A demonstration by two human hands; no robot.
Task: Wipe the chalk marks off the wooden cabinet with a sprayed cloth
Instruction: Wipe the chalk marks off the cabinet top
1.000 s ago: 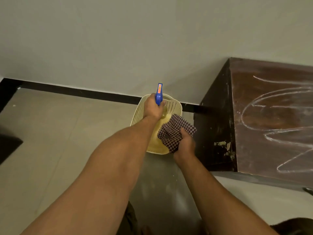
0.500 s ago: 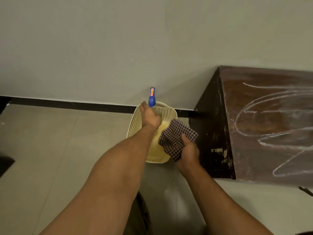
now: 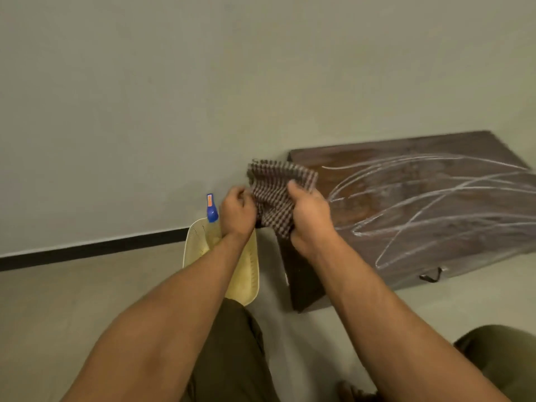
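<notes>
Both hands grip checked cloth (image 3: 275, 195): left hand (image 3: 237, 211) at its edge, right hand (image 3: 310, 217) opposite, beside chalk-marked cabinet (image 3: 420, 204).

Left hand (image 3: 237, 211), right hand (image 3: 310, 219) close together, both gripping cloth (image 3: 275, 192); forearms extended.

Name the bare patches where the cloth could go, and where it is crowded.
Free: floor left of the basket, below the skirting; floor between cabinet front and knee. Crowded: the basket holds the spray bottle; left hand and right hand grip the cloth at the cabinet's corner.
</notes>
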